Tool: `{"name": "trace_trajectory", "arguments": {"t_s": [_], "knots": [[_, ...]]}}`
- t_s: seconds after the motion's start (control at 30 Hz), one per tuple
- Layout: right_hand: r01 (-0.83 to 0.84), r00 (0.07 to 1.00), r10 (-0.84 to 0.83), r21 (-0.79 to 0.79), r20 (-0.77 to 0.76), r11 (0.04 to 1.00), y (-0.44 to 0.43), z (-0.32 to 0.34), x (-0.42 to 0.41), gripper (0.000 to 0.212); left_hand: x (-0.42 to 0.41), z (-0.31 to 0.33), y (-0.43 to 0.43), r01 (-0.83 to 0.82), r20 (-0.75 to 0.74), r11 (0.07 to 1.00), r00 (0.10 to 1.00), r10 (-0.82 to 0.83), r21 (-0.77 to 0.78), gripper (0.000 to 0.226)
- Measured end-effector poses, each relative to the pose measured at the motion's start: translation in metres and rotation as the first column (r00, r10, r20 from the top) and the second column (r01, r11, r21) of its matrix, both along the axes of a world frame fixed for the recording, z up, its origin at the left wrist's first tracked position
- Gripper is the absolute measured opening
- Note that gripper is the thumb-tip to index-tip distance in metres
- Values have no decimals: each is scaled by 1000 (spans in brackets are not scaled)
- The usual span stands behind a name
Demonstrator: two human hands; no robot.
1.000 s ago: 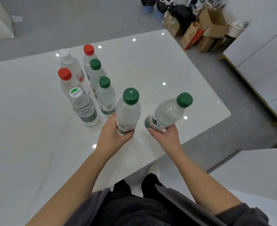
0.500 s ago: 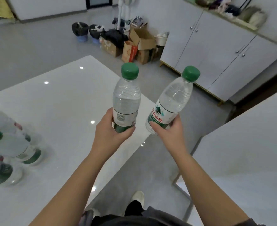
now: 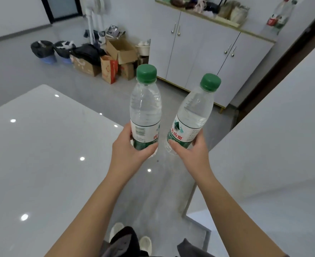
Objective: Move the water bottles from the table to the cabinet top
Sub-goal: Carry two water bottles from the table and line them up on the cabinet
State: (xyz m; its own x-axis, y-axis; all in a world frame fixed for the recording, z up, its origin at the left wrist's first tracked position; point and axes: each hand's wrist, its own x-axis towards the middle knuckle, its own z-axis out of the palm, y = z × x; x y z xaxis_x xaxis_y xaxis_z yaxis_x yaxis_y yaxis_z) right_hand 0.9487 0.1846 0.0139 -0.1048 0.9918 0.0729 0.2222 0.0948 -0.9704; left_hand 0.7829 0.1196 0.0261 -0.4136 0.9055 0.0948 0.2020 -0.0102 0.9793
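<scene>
A glossy white tabletop [image 3: 41, 164] fills the left side, with ceiling lights reflected in it. Beyond its far edge, two lined bins [image 3: 43, 51] and a cluster of cardboard boxes [image 3: 121, 51] are seen on the grey floor.

Near the centre, the left hand [image 3: 130, 151] is wrapped around the labelled lower part of a green-capped water bottle [image 3: 145, 108], thumb on the near side and fingers curled behind it. This left bottle is held upright in the air, past the corner of the tabletop and above the floor.

Just beside it, the right hand [image 3: 192, 151] is closed around the base of a second green-capped water bottle [image 3: 193, 112], which is tilted to the right. The two bottles are close together but apart.

Behind them, well away, a white cabinet [image 3: 195, 52] with paired door handles stands against the wall. Its top [image 3: 255, 33] is crowded with bags and other items, and two more bottles [image 3: 279, 15], blurred, are seen at its right end.

A plain white surface [image 3: 273, 145] occupies the right side.
</scene>
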Motion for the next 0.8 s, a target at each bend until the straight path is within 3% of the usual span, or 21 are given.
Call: {"name": "trace_trajectory", "arguments": {"t_s": [0.5, 0.8], "knots": [[277, 961, -278, 86, -10, 957, 192, 30, 32, 60, 16, 29, 244, 264, -53, 962, 964, -261, 71, 51], [366, 930, -368, 123, -11, 922, 279, 36, 70, 61, 47, 32, 348, 363, -48, 931, 931, -361, 43, 52]]}}
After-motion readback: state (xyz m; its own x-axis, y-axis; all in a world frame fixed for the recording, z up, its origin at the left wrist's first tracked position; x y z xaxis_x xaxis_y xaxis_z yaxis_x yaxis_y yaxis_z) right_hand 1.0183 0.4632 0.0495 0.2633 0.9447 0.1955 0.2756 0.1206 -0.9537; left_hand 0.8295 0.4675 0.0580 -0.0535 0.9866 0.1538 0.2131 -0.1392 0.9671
